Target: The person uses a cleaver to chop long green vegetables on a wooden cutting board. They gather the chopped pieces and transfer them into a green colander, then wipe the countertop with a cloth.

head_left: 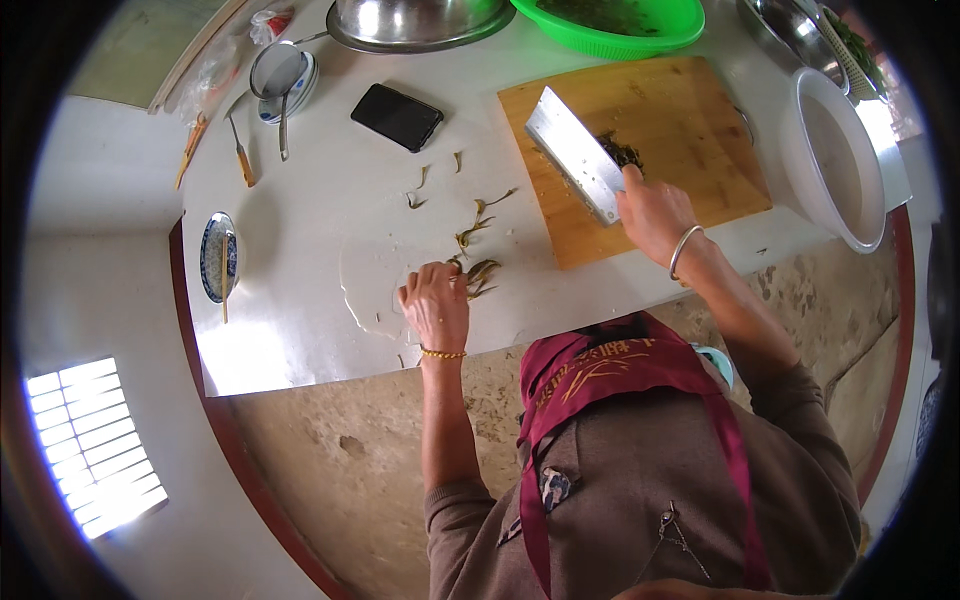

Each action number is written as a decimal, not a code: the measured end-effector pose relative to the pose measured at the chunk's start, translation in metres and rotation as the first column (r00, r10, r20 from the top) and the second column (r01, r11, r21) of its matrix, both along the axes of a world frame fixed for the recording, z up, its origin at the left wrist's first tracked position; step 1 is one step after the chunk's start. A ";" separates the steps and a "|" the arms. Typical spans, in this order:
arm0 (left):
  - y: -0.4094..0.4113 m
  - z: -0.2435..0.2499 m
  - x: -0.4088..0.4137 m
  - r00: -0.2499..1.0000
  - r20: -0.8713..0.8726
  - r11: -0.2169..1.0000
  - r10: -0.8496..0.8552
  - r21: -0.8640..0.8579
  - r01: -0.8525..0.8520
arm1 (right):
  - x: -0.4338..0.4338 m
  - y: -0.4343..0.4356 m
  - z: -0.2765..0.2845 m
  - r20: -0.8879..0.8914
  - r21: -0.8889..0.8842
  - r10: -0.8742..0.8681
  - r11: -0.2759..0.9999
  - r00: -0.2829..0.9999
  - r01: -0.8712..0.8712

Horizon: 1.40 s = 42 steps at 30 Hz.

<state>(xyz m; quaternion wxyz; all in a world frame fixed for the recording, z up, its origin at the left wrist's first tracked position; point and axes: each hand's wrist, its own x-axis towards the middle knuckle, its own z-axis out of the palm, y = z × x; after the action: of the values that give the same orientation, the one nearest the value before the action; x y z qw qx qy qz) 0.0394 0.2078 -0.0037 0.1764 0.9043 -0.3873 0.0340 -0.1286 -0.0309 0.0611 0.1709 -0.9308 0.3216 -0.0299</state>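
Note:
My right hand (654, 214) is shut on the handle end of a cleaver (576, 154), whose broad steel blade lies over the left part of a wooden cutting board (694, 112). Dark chopped greens (621, 152) are partly hidden behind the blade. Down at the left, my left hand (437, 300) is on the white table (300, 217), its fingertips at a small bunch of limp greenish-brown leafy stalks (481, 276). Whether the fingers grip any is unclear. More stalks (472, 225) trail up the table from there. A wet patch spreads beside the hand.
A black phone (397, 117) lies behind my left hand. A patterned bowl with chopsticks (213, 255) stands far left; strainers (277, 71) rest near stacked bowls. At the back are a steel basin (420, 26) and green basket (619, 46). A white basin (874, 195) stands right of the board.

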 end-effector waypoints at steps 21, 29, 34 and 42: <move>-0.065 0.006 -0.016 0.993 0.012 0.977 -0.118 -0.175 0.119 | -0.010 -0.008 -0.011 0.087 0.016 -0.012 1.000 0.996 0.011; -0.137 -0.001 -0.073 0.969 0.045 0.949 -0.241 -0.196 0.245 | -0.029 -0.007 0.017 0.078 -0.090 0.017 0.996 0.997 -0.010; -0.130 -0.008 -0.075 0.966 0.108 0.956 -0.236 -0.155 0.251 | -0.032 -0.002 0.023 0.034 0.020 0.058 0.998 0.998 -0.059; -0.126 -0.024 -0.071 0.960 0.089 0.927 -0.267 -0.247 0.281 | -0.012 0.007 0.020 -0.184 0.057 0.078 0.996 0.980 -0.069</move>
<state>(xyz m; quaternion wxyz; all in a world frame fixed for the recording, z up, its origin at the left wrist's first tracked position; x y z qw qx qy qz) -0.0317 0.0821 -0.0276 0.2847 0.8095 -0.5066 0.0835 -0.1410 -0.0243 0.0814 0.1644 -0.9363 0.3021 0.0714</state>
